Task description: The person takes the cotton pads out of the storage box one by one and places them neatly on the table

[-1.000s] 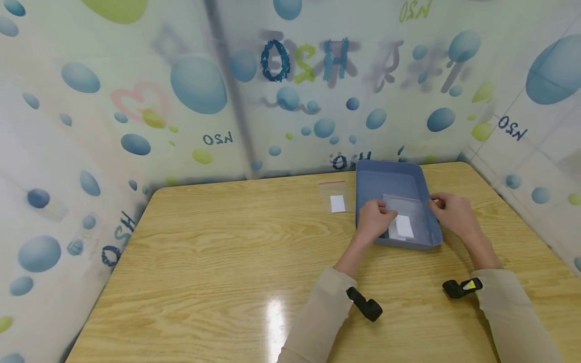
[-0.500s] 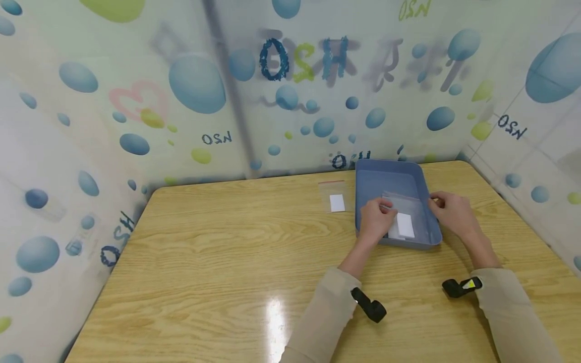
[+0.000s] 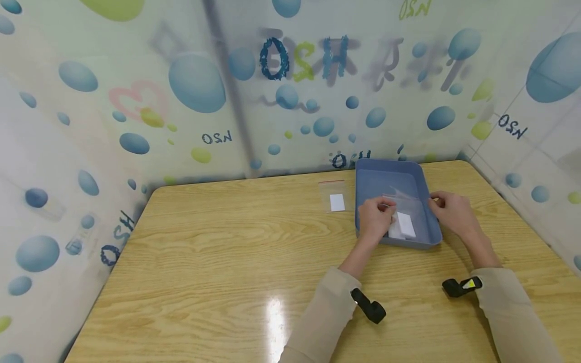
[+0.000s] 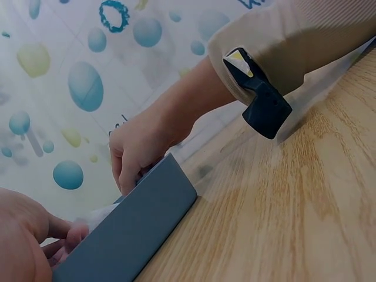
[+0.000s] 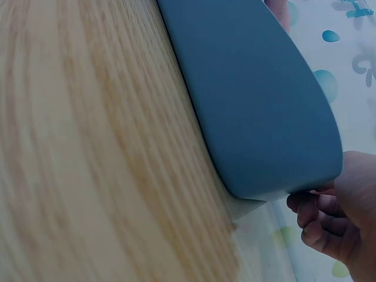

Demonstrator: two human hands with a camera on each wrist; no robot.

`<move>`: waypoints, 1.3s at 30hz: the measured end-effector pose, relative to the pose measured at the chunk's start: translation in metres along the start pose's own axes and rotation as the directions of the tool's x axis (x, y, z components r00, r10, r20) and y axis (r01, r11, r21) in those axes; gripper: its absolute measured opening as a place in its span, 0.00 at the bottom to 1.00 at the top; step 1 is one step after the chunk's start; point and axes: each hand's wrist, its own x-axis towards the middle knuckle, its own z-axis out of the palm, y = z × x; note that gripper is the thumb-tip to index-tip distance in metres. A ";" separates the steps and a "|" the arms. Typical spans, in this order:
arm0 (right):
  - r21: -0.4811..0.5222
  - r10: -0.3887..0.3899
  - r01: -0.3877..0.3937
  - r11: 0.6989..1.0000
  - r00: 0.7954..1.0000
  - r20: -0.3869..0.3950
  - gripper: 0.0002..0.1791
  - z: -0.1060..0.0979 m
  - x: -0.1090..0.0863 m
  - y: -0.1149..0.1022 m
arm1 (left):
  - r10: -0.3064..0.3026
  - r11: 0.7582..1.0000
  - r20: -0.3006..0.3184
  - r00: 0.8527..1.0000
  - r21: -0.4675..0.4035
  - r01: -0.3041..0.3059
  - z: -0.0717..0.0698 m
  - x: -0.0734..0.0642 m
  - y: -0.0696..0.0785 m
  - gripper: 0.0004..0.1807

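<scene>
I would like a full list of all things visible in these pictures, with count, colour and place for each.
tray: one, blue-grey, far right part of the table.
clear bag in the tray: one, transparent with a white card inside, held over the tray floor.
clear bag on the table: one, transparent with a red top strip and a white card, just left of the tray.
table: one, light wood grain.
walls: white with blue and green bubble print, around the table.
wrist cameras: two, black, one on each wrist.
sleeves: two, beige.
left hand: one, its grip pinching the bag's left edge.
right hand: one, fingers curled at the tray's right rim, at the bag's right edge.
</scene>
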 end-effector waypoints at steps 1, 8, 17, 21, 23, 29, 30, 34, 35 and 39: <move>0.000 -0.003 0.003 1.000 1.000 0.000 0.17 0.000 0.000 0.000 | 0.010 1.000 -0.001 1.000 -0.010 -0.010 -0.001 0.000 0.000 0.03; -0.001 -0.009 0.009 1.000 1.000 -0.004 0.17 0.000 -0.001 -0.001 | 0.051 0.996 -0.015 0.999 -0.072 -0.052 -0.005 -0.001 0.002 0.03; -0.006 -0.008 0.008 1.000 1.000 -0.004 0.17 0.000 -0.001 0.000 | 0.079 0.978 0.014 0.997 -0.194 -0.075 -0.013 0.004 0.004 0.04; -0.008 -0.009 0.009 1.000 1.000 -0.006 0.17 0.000 0.000 0.001 | 0.097 0.971 0.019 0.995 -0.222 -0.090 -0.019 0.007 0.003 0.05; -0.007 -0.011 0.011 1.000 1.000 -0.005 0.17 0.000 0.000 0.001 | 0.098 0.970 0.016 0.995 -0.225 -0.092 -0.022 0.008 0.002 0.05; -0.005 -0.020 0.020 1.000 1.000 0.001 0.17 0.000 -0.001 0.002 | 0.131 0.968 0.004 0.991 -0.217 -0.127 -0.033 0.011 -0.001 0.05; -0.006 -0.020 0.020 1.000 1.000 0.002 0.17 0.000 -0.001 0.002 | 0.141 0.968 0.000 0.990 -0.212 -0.137 -0.035 0.012 -0.001 0.05; -0.003 -0.021 0.021 1.000 1.000 0.001 0.17 0.000 -0.002 0.002 | 0.157 0.967 -0.018 0.987 -0.198 -0.158 -0.043 0.014 -0.002 0.05; -0.001 -0.021 0.021 1.000 1.000 0.000 0.17 0.000 -0.002 0.002 | 0.158 0.968 -0.021 0.987 -0.195 -0.159 -0.045 0.015 -0.003 0.05; -0.003 -0.023 0.023 1.000 1.000 -0.004 0.17 0.001 -0.001 0.002 | 0.147 0.968 -0.036 0.988 -0.202 -0.152 -0.054 0.018 -0.004 0.05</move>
